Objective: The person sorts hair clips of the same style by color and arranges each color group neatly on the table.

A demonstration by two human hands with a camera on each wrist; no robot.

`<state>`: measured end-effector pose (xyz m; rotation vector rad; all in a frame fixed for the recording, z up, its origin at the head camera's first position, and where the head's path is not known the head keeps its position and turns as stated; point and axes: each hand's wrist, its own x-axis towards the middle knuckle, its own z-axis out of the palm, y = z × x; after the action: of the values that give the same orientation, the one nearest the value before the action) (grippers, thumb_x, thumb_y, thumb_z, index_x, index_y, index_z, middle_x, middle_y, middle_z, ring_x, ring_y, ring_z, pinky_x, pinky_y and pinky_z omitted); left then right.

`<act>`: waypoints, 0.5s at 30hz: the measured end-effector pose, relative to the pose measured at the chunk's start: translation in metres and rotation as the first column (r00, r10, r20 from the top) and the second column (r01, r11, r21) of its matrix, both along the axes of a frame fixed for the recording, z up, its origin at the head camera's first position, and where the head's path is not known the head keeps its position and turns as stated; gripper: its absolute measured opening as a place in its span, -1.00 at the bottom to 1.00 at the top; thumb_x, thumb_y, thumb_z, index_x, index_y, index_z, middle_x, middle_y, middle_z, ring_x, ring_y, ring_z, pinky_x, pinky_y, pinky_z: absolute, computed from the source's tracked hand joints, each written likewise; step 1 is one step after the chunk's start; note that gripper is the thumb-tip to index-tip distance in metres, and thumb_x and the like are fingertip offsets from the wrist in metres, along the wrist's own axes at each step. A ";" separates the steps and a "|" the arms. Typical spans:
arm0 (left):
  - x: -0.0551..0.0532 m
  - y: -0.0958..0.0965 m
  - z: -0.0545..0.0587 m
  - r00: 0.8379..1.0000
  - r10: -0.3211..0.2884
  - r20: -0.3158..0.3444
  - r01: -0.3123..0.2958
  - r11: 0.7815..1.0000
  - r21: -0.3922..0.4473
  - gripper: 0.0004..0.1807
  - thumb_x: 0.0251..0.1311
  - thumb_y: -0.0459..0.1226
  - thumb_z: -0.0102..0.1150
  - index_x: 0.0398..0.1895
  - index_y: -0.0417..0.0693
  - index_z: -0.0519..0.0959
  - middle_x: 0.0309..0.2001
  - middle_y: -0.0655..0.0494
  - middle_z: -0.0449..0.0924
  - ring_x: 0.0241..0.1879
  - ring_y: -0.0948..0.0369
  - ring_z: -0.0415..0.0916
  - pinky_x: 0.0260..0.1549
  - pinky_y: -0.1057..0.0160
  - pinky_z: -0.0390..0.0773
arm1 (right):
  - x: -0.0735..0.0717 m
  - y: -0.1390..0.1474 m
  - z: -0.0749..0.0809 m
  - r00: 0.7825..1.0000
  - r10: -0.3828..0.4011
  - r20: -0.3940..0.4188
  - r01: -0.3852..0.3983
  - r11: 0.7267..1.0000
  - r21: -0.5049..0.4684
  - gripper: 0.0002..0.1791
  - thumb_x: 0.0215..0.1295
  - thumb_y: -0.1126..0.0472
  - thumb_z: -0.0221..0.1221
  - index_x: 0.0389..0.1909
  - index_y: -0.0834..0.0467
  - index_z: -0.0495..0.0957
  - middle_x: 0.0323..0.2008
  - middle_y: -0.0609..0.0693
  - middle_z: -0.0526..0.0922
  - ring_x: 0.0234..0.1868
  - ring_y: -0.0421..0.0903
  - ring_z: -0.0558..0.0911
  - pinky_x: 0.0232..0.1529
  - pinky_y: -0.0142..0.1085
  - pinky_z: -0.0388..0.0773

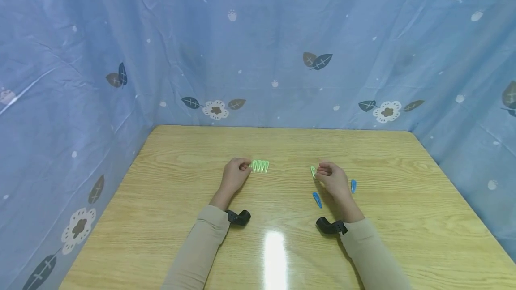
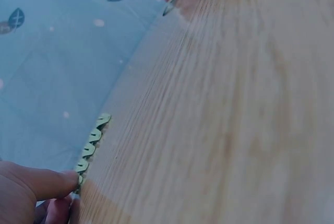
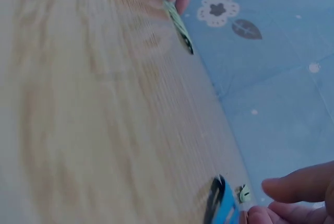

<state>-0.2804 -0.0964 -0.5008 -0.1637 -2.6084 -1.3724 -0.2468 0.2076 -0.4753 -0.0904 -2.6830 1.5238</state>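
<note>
Several light green snap hair clips (image 1: 260,166) lie side by side in a row on the wooden table. At the left end of that row, my left hand (image 1: 236,175) pinches the outermost green clip (image 2: 80,180), partly hidden by the fingertips. Over on the right, a single green clip (image 1: 313,172) lies just beyond the fingertips of my right hand (image 1: 333,180), whose thumb and fingers stand apart in the right wrist view. One blue hair clip (image 1: 317,200) lies nearer to me, below the right hand. Another blue clip (image 1: 353,186) is to the right of that hand.
The wooden table (image 1: 181,254) runs back to a blue patterned curtain (image 1: 258,48), which also hangs along both sides. Black camera mounts (image 1: 239,218) sit on both wrists. A bright light reflection falls on the table's near middle.
</note>
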 end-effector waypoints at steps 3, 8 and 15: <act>0.000 0.000 0.000 1.000 -0.006 0.002 0.006 1.000 -0.008 -0.78 0.15 -0.38 0.27 -0.13 -0.23 0.65 -0.35 0.05 0.51 -0.33 0.19 0.46 -0.29 0.28 0.53 | -0.002 -0.003 -0.002 1.000 -0.025 -0.016 0.026 0.998 0.058 -0.56 0.27 0.32 0.18 0.13 0.44 0.41 0.00 0.33 0.55 0.03 0.19 0.56 0.04 -0.07 0.50; 0.002 -0.001 0.002 1.000 -0.008 0.009 0.008 1.000 -0.006 -0.78 0.16 -0.38 0.26 -0.13 -0.24 0.65 -0.36 0.05 0.50 -0.34 0.20 0.46 -0.32 0.30 0.52 | -0.005 -0.009 -0.003 0.997 -0.046 -0.063 0.056 0.985 0.162 -0.60 0.23 0.30 0.22 0.03 0.44 0.48 -0.13 0.28 0.59 -0.10 0.15 0.59 -0.08 -0.07 0.53; 0.002 0.000 0.003 1.000 -0.006 0.015 0.006 1.000 0.007 -0.78 0.15 -0.39 0.26 -0.12 -0.24 0.65 -0.35 0.05 0.50 -0.34 0.20 0.46 -0.31 0.29 0.52 | -0.007 -0.015 -0.002 0.993 -0.022 -0.118 0.051 0.969 0.243 -0.67 0.16 0.42 0.20 -0.05 0.46 0.51 -0.24 0.26 0.61 -0.22 0.11 0.61 -0.18 -0.12 0.58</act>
<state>-0.2786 -0.0966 -0.4983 -0.1609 -2.6172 -1.3895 -0.2541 0.1931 -0.4773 -0.0397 -2.7348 1.1367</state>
